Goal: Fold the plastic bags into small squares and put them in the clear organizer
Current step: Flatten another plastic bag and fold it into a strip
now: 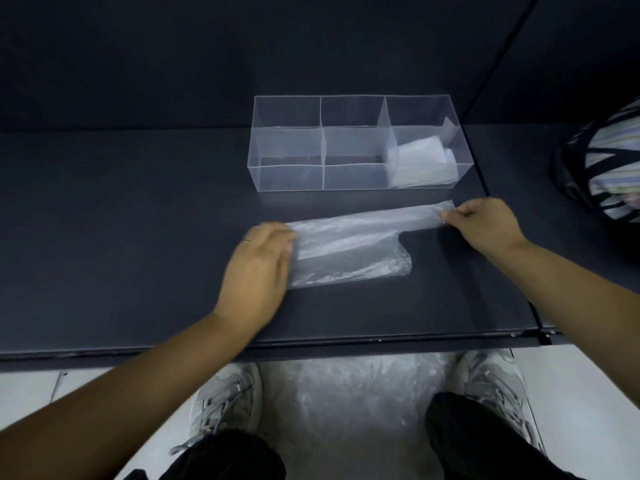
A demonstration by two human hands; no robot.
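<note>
Plastic bags, a crinkly see-thru pile, lie on the floor btwn two gray shoes. Past the front edge of the dark table, a thin bag lies as a long flat strip. L hand presses flat on its left end; R hand pinches the narrow right tip. Just behind, not touching, sits the boxy clear organizer w/ folded squares in its right-end part.
</note>
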